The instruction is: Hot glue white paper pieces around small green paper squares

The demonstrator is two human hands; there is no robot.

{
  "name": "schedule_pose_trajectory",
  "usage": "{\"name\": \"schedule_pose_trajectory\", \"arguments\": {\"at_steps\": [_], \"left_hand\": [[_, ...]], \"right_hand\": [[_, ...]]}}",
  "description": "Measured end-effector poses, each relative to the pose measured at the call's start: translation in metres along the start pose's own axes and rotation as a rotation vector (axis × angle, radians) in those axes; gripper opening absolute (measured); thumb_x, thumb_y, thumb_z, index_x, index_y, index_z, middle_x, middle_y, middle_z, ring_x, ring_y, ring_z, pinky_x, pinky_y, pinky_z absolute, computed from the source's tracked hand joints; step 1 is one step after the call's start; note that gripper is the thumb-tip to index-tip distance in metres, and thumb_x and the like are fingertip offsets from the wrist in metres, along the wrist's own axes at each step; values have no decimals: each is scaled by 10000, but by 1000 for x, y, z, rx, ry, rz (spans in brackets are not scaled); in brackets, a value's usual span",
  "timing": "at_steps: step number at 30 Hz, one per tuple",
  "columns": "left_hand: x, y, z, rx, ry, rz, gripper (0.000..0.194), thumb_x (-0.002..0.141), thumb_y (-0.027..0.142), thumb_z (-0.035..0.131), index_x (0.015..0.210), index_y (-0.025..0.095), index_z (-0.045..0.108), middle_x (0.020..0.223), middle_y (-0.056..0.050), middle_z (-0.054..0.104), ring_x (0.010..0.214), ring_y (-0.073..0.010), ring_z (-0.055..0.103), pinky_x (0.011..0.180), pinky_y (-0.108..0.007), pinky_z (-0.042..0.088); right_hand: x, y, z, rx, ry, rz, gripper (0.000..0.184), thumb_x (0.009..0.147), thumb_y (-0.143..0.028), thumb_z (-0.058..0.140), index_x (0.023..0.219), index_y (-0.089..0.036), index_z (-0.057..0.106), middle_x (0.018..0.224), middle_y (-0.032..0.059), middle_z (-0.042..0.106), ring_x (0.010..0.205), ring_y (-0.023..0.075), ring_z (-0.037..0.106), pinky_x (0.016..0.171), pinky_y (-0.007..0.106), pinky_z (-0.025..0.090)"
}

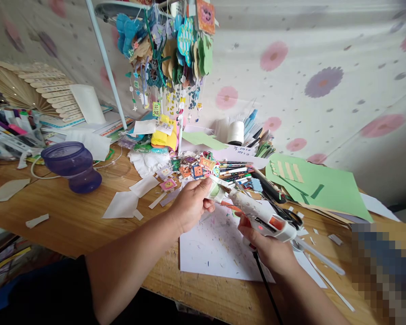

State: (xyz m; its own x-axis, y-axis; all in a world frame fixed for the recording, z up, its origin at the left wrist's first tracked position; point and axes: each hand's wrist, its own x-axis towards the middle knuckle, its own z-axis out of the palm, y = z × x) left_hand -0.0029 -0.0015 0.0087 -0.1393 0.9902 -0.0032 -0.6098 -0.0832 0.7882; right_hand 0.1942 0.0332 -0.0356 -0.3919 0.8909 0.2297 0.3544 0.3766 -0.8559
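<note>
Two bare forearms (131,264) come in nearest the camera. The left hand (191,205) pinches a small white-and-green paper piece (215,191) between thumb and fingers; the right hand (269,246) is wrapped around the grip of a white glue gun (257,214), its nozzle at the piece (whether they touch, I cannot tell). A glue stick (320,256) juts from its back and a black cord (265,280) hangs below.

Under the hands lies a speckled white sheet (206,253), partly covered by them. The gun also hides part of the black scissors (292,217). Just beyond are small colourful cards (198,170) and a row of pens (235,170), with green paper (341,189) to the right. A purple jar (69,162) and paper scraps (122,205) sit left on the wooden table (71,212); ornaments (186,43) hang above.

Handwritten figures mark a paper (253,158) behind the pens, too small to read surely. No brand is legible.
</note>
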Motion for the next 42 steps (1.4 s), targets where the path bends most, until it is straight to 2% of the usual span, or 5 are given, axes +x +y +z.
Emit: {"name": "schedule_pose_trajectory", "arguments": {"at_steps": [8,16,24,32,42], "left_hand": [[5,-2,-5,84,47,-21,485,675,542,756,654,174,440,545,74,382,429,-44,358,438,-210,319],[5,-3,-7,216,36,28,489,709,570,703,617,179,425,528,67,381,438,-51,362,442,-216,302],[4,-5,-6,312,2,65,489,737,622,642,665,160,499,574,35,446,488,-61,380,447,-208,281],[6,-5,-9,259,67,61,474,715,585,688,654,170,466,590,58,394,466,-57,394,460,-217,304],[6,-3,-7,155,27,56,439,735,528,703,648,163,476,561,52,412,455,-53,382,449,-204,301]], "right_hand": [[4,-4,-5,109,-50,-6,124,710,-335,659,702,-213,647,654,20,637,607,178,593,524,273,474],[2,-16,-4,341,-21,127,161,670,-328,666,649,-204,565,593,-2,549,463,125,464,399,249,387],[2,-16,-1,196,21,213,174,674,-372,660,664,-208,603,557,-8,557,452,130,479,411,253,399],[-1,-20,1,78,32,105,127,670,-336,648,647,-222,598,644,9,625,626,185,589,568,287,465],[0,-19,-3,201,60,170,173,689,-364,673,660,-208,603,542,-8,547,459,142,485,428,269,410]]}}
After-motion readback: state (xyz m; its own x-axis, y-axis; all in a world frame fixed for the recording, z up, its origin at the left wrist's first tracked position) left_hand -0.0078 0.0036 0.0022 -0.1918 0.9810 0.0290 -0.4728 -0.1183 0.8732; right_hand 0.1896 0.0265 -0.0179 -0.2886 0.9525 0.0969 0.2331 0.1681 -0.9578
